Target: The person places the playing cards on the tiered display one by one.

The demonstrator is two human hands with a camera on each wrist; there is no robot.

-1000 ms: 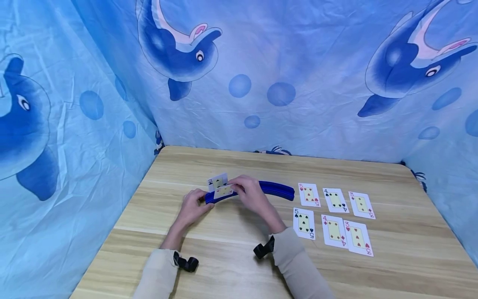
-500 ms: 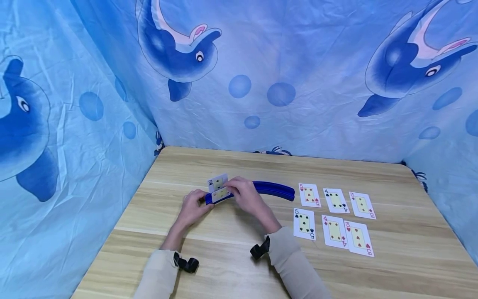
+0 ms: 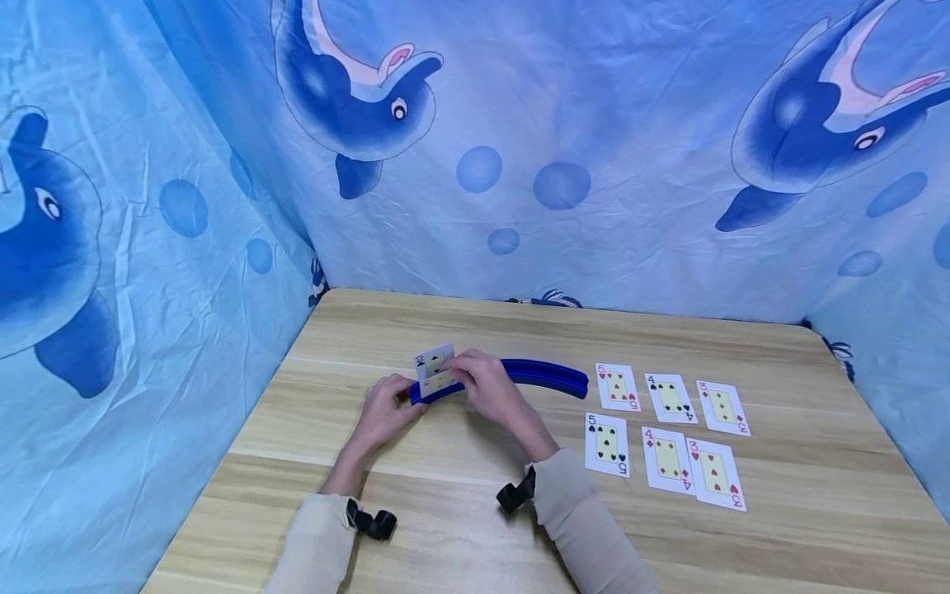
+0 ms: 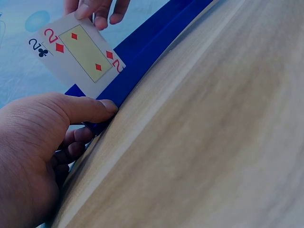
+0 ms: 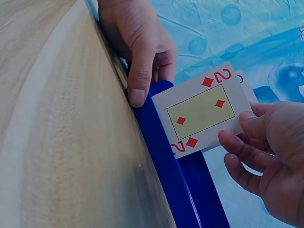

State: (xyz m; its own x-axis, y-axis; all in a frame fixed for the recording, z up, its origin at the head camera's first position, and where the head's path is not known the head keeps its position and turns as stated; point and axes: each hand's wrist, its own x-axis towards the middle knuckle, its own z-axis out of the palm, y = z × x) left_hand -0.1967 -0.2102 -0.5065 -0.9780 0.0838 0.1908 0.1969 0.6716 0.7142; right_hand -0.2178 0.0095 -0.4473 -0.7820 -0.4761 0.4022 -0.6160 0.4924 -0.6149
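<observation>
A curved blue card holder (image 3: 545, 375) lies on the table. My left hand (image 3: 386, 410) grips its left end, the thumb (image 4: 97, 110) on the near side. With my right hand (image 3: 493, 392) I pinch the two of diamonds (image 5: 202, 114) by its upper right corner, thumb in front. The card leans back, its lower edge at the holder's groove. Right behind it stands the two of clubs (image 4: 39, 46); from the left wrist only a strip of that card shows, the rest covered by the diamonds.
Right of the holder, face-up playing cards lie in two rows: the five of hearts (image 3: 616, 386), a black four (image 3: 670, 398) and the three of diamonds (image 3: 723, 407) behind; the five of spades (image 3: 606, 444), four of diamonds (image 3: 666, 459) and three of hearts (image 3: 716, 474) nearer.
My right hand has shifted slightly left with the two of diamonds, bringing it closer in front of the two of clubs. My left hand stays on the holder's end.
</observation>
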